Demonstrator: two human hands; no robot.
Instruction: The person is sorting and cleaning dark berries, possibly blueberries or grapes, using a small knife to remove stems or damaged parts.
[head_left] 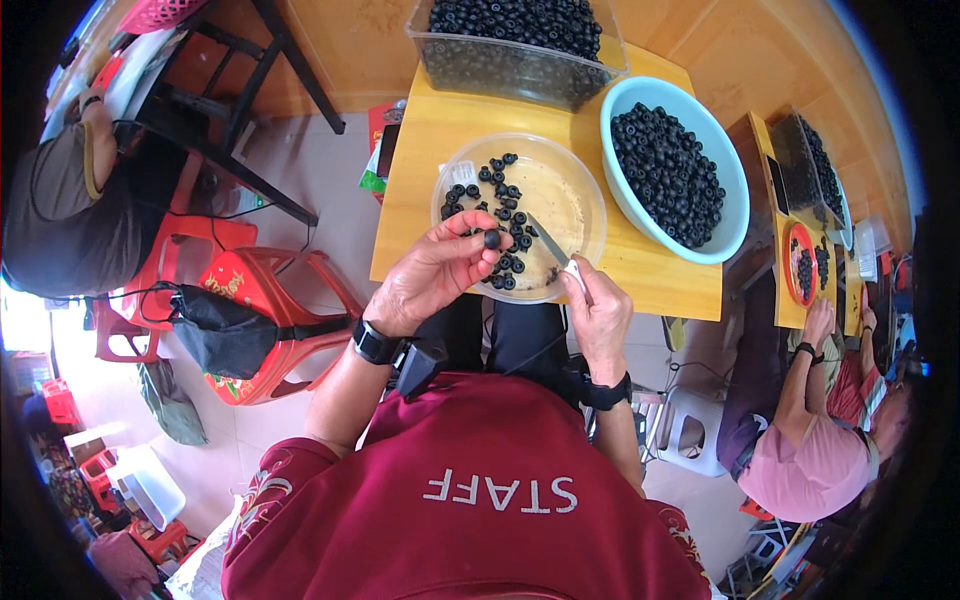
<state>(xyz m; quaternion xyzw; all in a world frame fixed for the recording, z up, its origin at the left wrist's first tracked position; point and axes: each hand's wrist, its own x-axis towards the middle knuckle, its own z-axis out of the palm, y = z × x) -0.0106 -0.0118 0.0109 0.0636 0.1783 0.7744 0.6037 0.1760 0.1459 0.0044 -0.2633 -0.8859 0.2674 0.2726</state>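
Observation:
My left hand (425, 272) pinches a small round black rubber-like part (491, 239) between thumb and fingertips. In my right hand (600, 318) is a small knife (547, 243), held by its white handle, with the blade slanting up and left. The blade is close to the pinched part, a small gap apart. Both hands are over the near side of a shallow clear round tub (598, 205). Several loose black parts (512, 192) lie in its left half, some hidden behind my left fingers.
A light-blue basin (738, 180) of black parts stands right on the yellow table (660, 298). A clear box (470, 65) of them is at the back. Red stools (245, 330) are at the left. Other people (815, 450) work at the right, and one person (60, 200) sits far left.

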